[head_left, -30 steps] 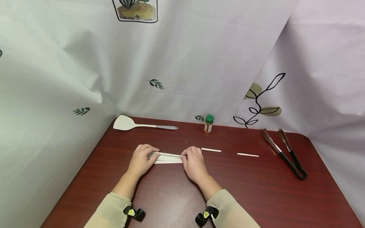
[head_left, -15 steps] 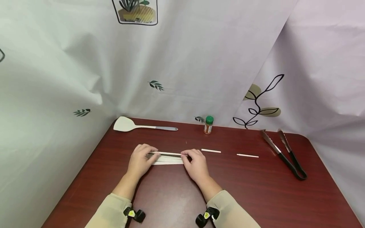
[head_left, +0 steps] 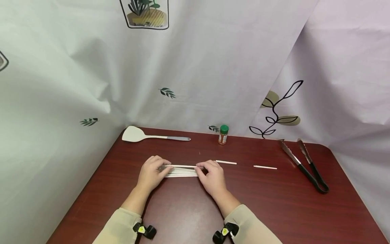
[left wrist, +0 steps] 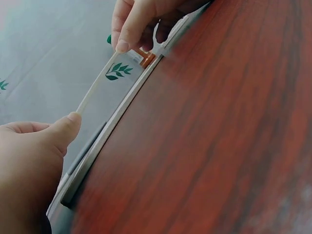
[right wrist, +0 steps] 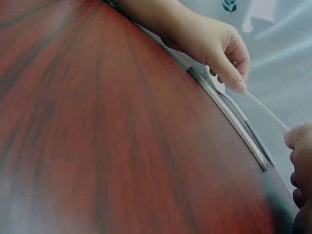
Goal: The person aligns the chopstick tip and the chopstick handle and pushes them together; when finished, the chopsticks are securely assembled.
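a: what are the hands doing?

b: both are pinching. the left hand (head_left: pixel 151 174) has one end of a thin white stick (head_left: pixel 182 166) between thumb and finger, and the right hand (head_left: pixel 212 176) pinches near the other end.

a: where is that stick?

b: up in the air — the wrist views show a gap under it. below is a flat row of thin white sticks (head_left: pixel 182 174), side by side on the shiny dark red wooden table (head_left: pixel 189 210).

a: any other sticks?

b: two loose ones. the nearer short white stick (head_left: pixel 226 162) is just past the right hand — i can't tell if they touch. the farther short white stick (head_left: pixel 265 167) lies more to the right.

a: and at the back?

b: a flat white spatula with a grey handle (head_left: pixel 156 137) lies on the left. a little jar with a green lid (head_left: pixel 223 135) stands upright. silver metal tongs with black handles (head_left: pixel 307 174) lie spread on the right. behind hangs a pale cloth with leaf pictures (head_left: pixel 207 61).
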`<act>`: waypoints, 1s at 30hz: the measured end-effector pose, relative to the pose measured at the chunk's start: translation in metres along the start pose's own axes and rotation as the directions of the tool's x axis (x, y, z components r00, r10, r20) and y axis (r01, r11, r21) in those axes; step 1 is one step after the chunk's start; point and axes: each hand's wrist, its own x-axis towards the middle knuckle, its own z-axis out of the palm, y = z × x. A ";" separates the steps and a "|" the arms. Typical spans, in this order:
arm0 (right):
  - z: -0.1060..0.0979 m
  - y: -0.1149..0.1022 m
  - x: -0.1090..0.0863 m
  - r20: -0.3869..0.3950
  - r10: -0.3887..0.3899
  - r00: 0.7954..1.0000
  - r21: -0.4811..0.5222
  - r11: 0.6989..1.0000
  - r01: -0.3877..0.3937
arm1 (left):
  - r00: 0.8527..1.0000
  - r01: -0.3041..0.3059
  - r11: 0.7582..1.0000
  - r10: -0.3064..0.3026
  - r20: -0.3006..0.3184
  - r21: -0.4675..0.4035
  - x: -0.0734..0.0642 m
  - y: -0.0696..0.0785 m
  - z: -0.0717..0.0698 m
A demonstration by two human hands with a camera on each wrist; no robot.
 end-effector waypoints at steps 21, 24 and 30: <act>-0.042 0.029 -0.008 -0.013 -0.046 0.999 -0.041 0.998 0.045 | 0.995 -0.099 0.993 0.100 0.013 -0.069 0.017 0.030 0.033; -0.049 0.034 -0.009 -0.013 -0.038 0.999 -0.057 0.998 0.038 | 0.994 -0.107 0.991 0.109 0.016 -0.080 0.020 0.034 0.040; -0.062 0.043 -0.012 -0.006 -0.007 1.000 -0.070 0.998 0.007 | 0.992 -0.125 0.988 0.128 0.025 -0.090 0.025 0.045 0.051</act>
